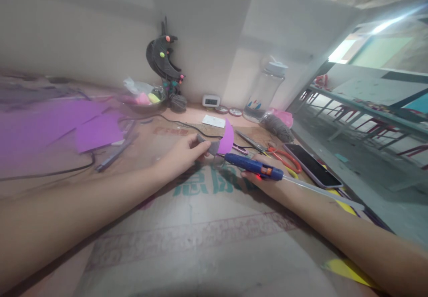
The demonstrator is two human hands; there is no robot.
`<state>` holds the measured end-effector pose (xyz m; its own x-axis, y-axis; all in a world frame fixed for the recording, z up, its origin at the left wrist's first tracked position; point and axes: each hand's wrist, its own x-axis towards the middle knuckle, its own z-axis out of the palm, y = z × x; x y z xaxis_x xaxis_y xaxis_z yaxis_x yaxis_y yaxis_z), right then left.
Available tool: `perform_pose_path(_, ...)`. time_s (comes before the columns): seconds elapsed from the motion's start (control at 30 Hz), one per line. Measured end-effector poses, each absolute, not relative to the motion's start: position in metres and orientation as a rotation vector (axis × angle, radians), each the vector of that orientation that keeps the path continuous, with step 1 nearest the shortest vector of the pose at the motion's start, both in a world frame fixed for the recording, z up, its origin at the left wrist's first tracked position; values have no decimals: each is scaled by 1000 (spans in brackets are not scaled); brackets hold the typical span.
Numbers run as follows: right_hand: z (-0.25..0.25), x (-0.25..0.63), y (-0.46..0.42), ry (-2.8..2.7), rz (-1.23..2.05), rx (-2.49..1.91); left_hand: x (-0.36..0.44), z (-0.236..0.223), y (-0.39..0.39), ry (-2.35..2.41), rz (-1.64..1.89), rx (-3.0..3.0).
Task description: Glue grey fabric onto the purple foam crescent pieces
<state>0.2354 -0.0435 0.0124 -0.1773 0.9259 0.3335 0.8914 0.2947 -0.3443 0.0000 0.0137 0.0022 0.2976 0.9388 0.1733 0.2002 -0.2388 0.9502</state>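
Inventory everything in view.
Glue gun: one, blue, right hand
Glue stick: one, translucent, gun's rear
Grey piece: one, grey, left hand
Paper crescent: one, purple, beside grey piece
Sheets: several, purple, left
Scissors: one pair, orange-handled, right
Phone: one, black-screened, right
Bottle: one, clear, back right
Clock: one, white, back centre
Card: one, white, before clock
Bowl: one, colour unclear, back left
Moon ornament: one, dark, left of clock
Fuzzy bundles: two, grey, back
Cord: count unclear, black, left
Far tables: count unclear, greyish, right
Hands: two, bare, centre
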Motion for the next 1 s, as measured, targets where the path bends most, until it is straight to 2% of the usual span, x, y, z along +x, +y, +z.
perform_pose_path(0.83, 2, 249, -36, -2065, 113, -1561, 0, 4, 10, 1116, 931, 1689)
perform_pose_path(1.0, 4, 248, -37, -2020, 221, -1525, 2, 8, 8, 1142, 906, 1683)
